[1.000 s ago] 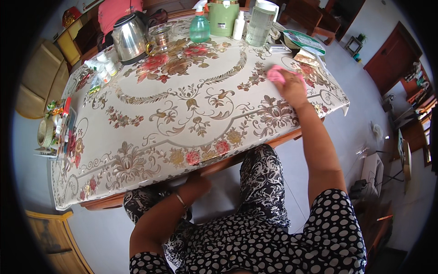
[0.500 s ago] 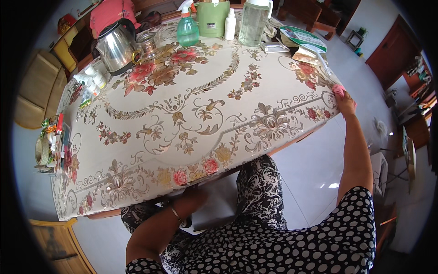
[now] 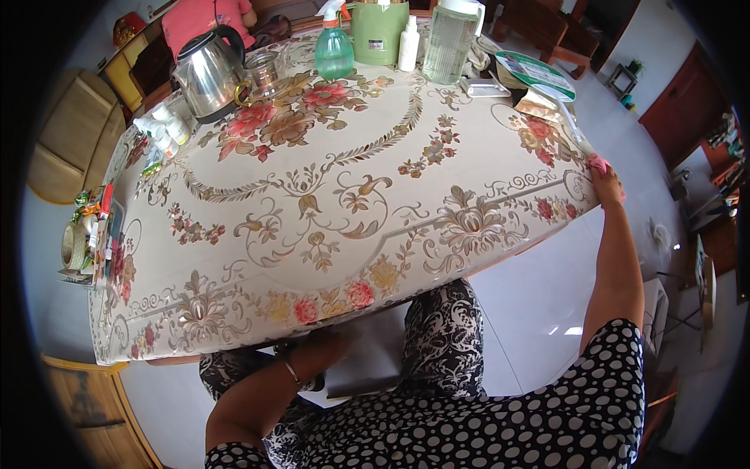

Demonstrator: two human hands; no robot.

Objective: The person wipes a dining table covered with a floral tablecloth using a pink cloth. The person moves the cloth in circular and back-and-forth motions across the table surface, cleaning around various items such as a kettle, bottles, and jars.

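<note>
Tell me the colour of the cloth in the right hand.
The cloth is pink, best seen in the head view.

On the table [image 3: 273, 168], kettle [image 3: 207, 82] left of spray bottle [image 3: 334, 55], jug [image 3: 448, 51] right of it; cloth [image 3: 598, 162] under right hand [image 3: 608, 186] at the near right corner

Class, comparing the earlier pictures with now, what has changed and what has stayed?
The right hand has moved right with the pink cloth, to the right corner of the tablecloth, without letting go. The left hand stays below the near edge; the kettle and spray bottle stand where they were.
</note>
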